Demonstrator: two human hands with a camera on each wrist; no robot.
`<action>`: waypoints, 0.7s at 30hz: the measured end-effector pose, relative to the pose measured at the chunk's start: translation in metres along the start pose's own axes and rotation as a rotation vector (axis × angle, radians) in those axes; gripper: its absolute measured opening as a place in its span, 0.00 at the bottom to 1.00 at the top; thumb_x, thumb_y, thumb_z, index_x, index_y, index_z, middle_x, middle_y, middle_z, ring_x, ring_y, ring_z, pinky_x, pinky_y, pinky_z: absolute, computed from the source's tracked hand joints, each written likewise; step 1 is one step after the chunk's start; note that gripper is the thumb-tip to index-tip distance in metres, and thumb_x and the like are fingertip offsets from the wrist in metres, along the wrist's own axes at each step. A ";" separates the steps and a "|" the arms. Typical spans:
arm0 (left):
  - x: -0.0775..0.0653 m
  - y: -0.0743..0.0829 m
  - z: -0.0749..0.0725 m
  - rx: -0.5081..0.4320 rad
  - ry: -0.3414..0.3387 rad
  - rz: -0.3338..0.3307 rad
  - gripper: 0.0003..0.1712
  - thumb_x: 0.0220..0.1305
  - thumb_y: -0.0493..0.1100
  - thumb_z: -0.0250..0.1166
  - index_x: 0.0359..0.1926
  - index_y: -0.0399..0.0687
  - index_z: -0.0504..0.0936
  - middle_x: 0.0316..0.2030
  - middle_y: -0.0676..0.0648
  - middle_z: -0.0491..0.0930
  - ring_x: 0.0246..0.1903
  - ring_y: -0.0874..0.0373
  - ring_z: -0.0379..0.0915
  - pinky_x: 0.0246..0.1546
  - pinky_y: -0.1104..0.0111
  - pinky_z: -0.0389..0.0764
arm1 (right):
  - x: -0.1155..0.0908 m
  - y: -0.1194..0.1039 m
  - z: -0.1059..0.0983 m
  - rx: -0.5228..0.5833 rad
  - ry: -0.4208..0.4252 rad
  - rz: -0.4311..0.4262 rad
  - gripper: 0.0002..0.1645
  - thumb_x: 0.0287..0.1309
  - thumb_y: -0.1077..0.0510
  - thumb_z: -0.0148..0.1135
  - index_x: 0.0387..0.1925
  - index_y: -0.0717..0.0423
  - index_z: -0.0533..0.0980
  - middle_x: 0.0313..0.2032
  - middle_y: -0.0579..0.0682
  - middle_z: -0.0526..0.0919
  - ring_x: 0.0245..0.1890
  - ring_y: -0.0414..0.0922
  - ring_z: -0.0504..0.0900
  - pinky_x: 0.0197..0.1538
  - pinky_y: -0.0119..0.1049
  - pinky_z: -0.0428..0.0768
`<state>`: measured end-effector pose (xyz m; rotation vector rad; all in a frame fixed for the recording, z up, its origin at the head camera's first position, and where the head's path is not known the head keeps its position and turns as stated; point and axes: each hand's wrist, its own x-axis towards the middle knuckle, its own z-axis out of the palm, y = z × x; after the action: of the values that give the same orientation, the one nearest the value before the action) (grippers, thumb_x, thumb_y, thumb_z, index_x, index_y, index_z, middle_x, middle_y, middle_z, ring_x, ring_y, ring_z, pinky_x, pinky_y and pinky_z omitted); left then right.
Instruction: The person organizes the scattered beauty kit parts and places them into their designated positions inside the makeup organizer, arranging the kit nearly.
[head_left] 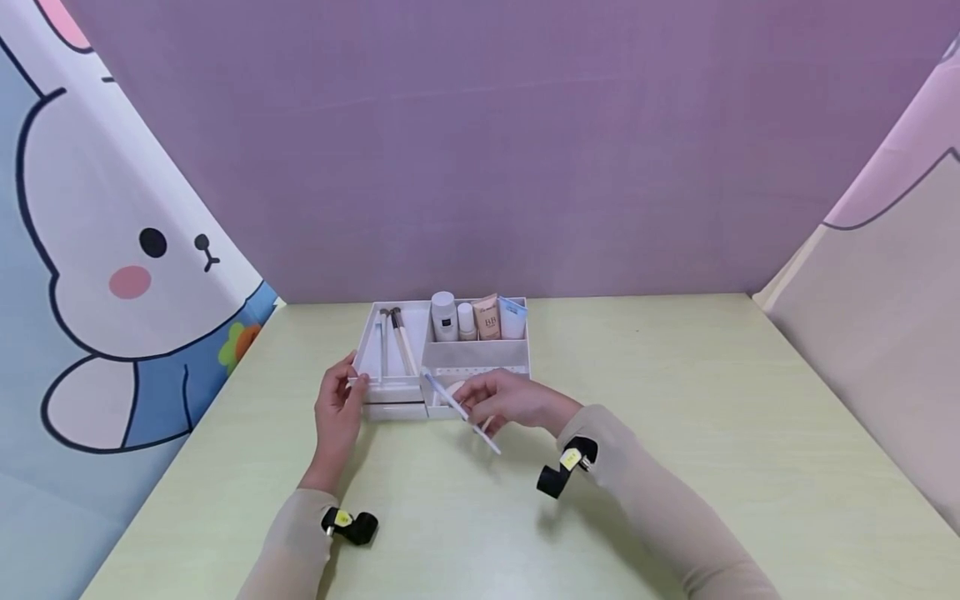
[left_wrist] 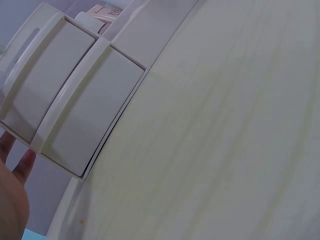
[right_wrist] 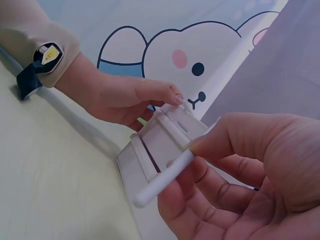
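A white makeup organizer (head_left: 480,354) stands toward the back of the table. My left hand (head_left: 339,408) holds its front left corner, thumb at the top edge and fingers along the side. In the left wrist view its fingertips (left_wrist: 24,162) touch the side wall beside two stacked drawers (left_wrist: 92,112). My right hand (head_left: 517,398) pinches a slim white stick (right_wrist: 165,180) between thumb and fingers, slanted in front of the organizer. One rounded end points toward the table; the hand hides part of its length.
Makeup brushes (head_left: 405,343) lie in the organizer's left tray. A white bottle (head_left: 444,321), a smaller bottle (head_left: 467,323), a beige BB tube (head_left: 487,318) and a pale blue tube (head_left: 513,320) stand in the back right compartment. A purple backdrop (head_left: 525,167) rises behind the table.
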<state>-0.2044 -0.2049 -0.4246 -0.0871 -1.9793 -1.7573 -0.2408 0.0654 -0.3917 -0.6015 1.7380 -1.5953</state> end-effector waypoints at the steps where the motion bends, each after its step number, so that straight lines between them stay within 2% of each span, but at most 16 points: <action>1: 0.000 0.000 0.000 -0.001 0.000 0.000 0.07 0.72 0.29 0.54 0.45 0.25 0.67 0.67 0.35 0.68 0.64 0.52 0.65 0.54 0.80 0.68 | 0.001 -0.001 0.001 0.010 0.000 -0.004 0.25 0.54 0.75 0.57 0.56 0.78 0.70 0.33 0.52 0.82 0.27 0.41 0.80 0.31 0.35 0.82; 9: -0.001 0.004 0.000 0.005 0.003 0.000 0.07 0.71 0.28 0.55 0.44 0.25 0.67 0.67 0.34 0.68 0.62 0.58 0.66 0.54 0.80 0.68 | 0.011 -0.009 0.005 0.036 0.007 -0.037 0.24 0.57 0.73 0.56 0.57 0.76 0.70 0.33 0.50 0.82 0.28 0.42 0.81 0.33 0.39 0.83; 13: -0.001 0.002 0.000 0.005 0.008 0.015 0.07 0.71 0.28 0.54 0.44 0.24 0.66 0.66 0.32 0.68 0.61 0.62 0.67 0.53 0.79 0.68 | 0.016 -0.013 0.007 0.059 0.016 -0.043 0.22 0.58 0.73 0.56 0.56 0.74 0.71 0.35 0.53 0.82 0.29 0.43 0.80 0.34 0.39 0.83; 18: 0.004 -0.017 -0.002 -0.010 0.015 0.025 0.07 0.71 0.28 0.54 0.45 0.25 0.66 0.67 0.33 0.68 0.60 0.64 0.66 0.53 0.79 0.68 | 0.021 -0.019 0.010 0.090 0.030 -0.054 0.23 0.59 0.73 0.55 0.57 0.74 0.71 0.42 0.64 0.81 0.30 0.44 0.81 0.35 0.39 0.83; 21: 0.006 -0.026 -0.004 0.004 0.023 0.017 0.07 0.71 0.29 0.55 0.45 0.27 0.67 0.67 0.36 0.68 0.61 0.62 0.66 0.52 0.79 0.68 | 0.024 -0.021 0.012 0.105 0.037 -0.058 0.24 0.60 0.73 0.55 0.58 0.74 0.70 0.43 0.66 0.81 0.30 0.44 0.81 0.35 0.39 0.83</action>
<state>-0.2175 -0.2144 -0.4464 -0.0810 -1.9600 -1.7361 -0.2495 0.0369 -0.3756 -0.5795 1.6651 -1.7364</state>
